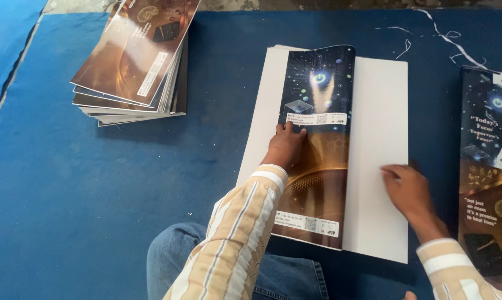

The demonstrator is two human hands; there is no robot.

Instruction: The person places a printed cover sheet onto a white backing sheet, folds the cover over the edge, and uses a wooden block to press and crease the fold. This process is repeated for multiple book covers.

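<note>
A large printed sheet [320,166], dark blue and bronze on its outer face and white inside, lies partly folded over on the blue mat. My left hand [286,147] presses flat on the folded glossy flap near its left edge. Fingers together, my right hand [408,189] rests on the white inner face [379,122] to the right of the flap. Neither hand grips anything; both lie flat on the sheet. My striped sleeves and blue jeans [179,255] show at the bottom.
A stack of folded printed sheets [134,61] sits at the upper left. More unfolded printed sheets [490,166] lie at the right edge. Thin white paper strips [448,39] are scattered at the upper right. The blue mat [95,194] covers the floor.
</note>
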